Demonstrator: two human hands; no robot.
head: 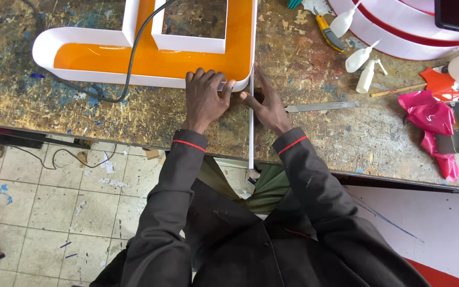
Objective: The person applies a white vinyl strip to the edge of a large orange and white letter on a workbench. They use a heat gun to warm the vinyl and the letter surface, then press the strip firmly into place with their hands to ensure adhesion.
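- Head view: the left hand (206,96) lies flat, fingers spread, pressing the white side wall of a big orange-faced sign letter (150,61) near the front edge of the worktop (107,114).
- Right hand (265,103) pinches a long white strip (251,127) at the letter's right corner; the strip's loose end juts past the worktop's front edge.
- Judging by this, most of the wall is already fixed; this corner and the loose tail remain.
- 3 small white squeeze bottles (359,58), a yellow knife (328,33) and a metal file (320,107) lie towards the back right.
- Crumpled pink film (431,125) sits at the right edge, beside a curved white and red sign piece (399,32).
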